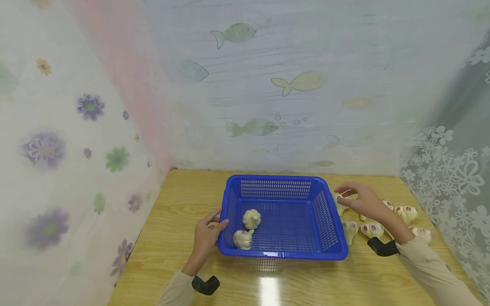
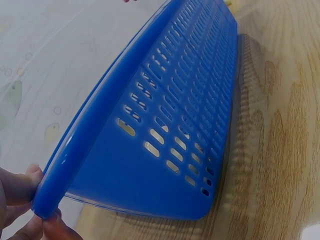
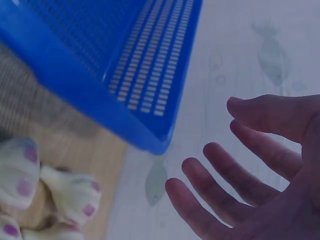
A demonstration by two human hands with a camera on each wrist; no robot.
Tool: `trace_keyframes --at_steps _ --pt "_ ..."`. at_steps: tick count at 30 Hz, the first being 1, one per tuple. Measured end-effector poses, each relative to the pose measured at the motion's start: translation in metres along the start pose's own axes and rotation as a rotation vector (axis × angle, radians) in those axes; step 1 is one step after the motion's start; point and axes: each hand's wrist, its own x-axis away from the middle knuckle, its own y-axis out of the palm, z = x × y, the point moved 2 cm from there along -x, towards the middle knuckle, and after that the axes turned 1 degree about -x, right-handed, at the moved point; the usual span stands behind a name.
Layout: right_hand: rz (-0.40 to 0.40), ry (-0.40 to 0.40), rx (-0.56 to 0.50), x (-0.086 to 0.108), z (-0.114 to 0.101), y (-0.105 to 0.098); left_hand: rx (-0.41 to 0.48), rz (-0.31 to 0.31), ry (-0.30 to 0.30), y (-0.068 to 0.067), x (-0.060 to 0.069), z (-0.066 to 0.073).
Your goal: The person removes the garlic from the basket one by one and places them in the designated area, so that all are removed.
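A blue plastic basket (image 1: 283, 255) with slotted walls stands on the wooden table. Two garlic bulbs lie inside it at the left, one garlic bulb (image 1: 251, 219) behind the other garlic bulb (image 1: 243, 239). My left hand (image 1: 206, 233) pinches the basket's left rim, thumb and fingers on either side of it, as the left wrist view shows at the rim (image 2: 65, 165). Just past the right rim, my right hand (image 1: 361, 199) hovers above a garlic bulb (image 1: 340, 205), its fingers spread and apart. In the right wrist view nothing lies between those fingers (image 3: 225, 170).
Several more garlic bulbs with purple patches, among them a garlic bulb (image 1: 372, 230), lie on the table (image 1: 183, 191) right of the basket. Behind stands a fish-patterned curtain (image 1: 245, 85). Flowered curtains hang at the left (image 1: 92, 136) and right.
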Motion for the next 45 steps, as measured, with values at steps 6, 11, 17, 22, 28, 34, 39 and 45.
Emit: trace_keyframes --at_steps 6,11,17,22,28,34,39,45 --pt "-0.023 -0.034 -0.034 -0.010 -0.008 0.014 -0.006 0.003 0.004 0.000 0.000 0.000" --pt "-0.047 -0.046 -0.066 -0.016 -0.014 0.024 -0.009 0.009 0.002 0.000 -0.001 0.000" --pt "-0.088 -0.066 -0.112 -0.024 -0.020 0.035 -0.008 0.017 -0.002 0.001 -0.001 -0.001" --pt "-0.132 -0.060 -0.162 -0.032 -0.028 0.045 -0.013 0.023 -0.012 0.001 0.000 -0.002" --pt "-0.178 -0.032 -0.244 -0.043 -0.036 0.060 -0.011 0.027 -0.002 0.000 0.000 -0.001" --pt "-0.237 0.046 -0.387 -0.053 -0.043 0.079 0.002 0.020 0.004 0.000 -0.001 0.000" --pt "-0.265 0.085 -0.443 -0.060 -0.048 0.099 0.000 0.017 0.003 0.000 -0.001 0.000" --pt "-0.320 0.139 -0.493 -0.067 -0.055 0.119 0.007 0.019 0.003 0.000 0.000 0.000"
